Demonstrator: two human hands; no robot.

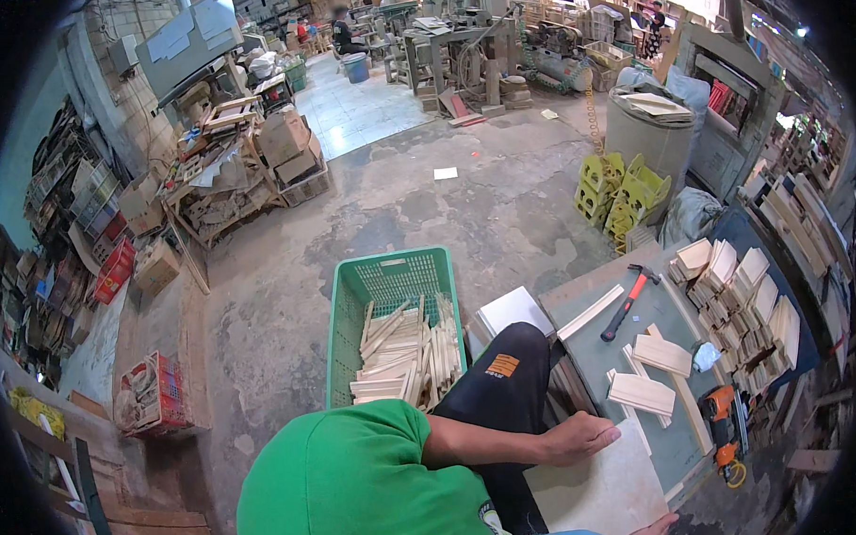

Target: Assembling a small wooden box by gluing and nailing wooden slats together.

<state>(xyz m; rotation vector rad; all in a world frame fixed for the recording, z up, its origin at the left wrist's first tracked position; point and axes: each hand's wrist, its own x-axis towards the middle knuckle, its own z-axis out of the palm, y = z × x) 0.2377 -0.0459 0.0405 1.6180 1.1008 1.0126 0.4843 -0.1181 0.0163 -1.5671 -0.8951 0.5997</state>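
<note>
A thin, pale wooden panel lies tilted over my lap and the near edge of a low work table. My left hand is closed on its far edge. At the panel's near right corner, my right hand grips the edge, partly cut off by the picture's border. Beyond the panel, two short wooden boards, one farther and one nearer, rest across thin wooden strips. Farther up the table lies a hammer with a red and black handle. An orange and black power tool lies at the right.
A green plastic basket full of wooden strips stands left of my knee. Stacked wooden pieces line the table's right side. Yellow plastic racks and a grey drum stand farther back. A red crate sits at the left.
</note>
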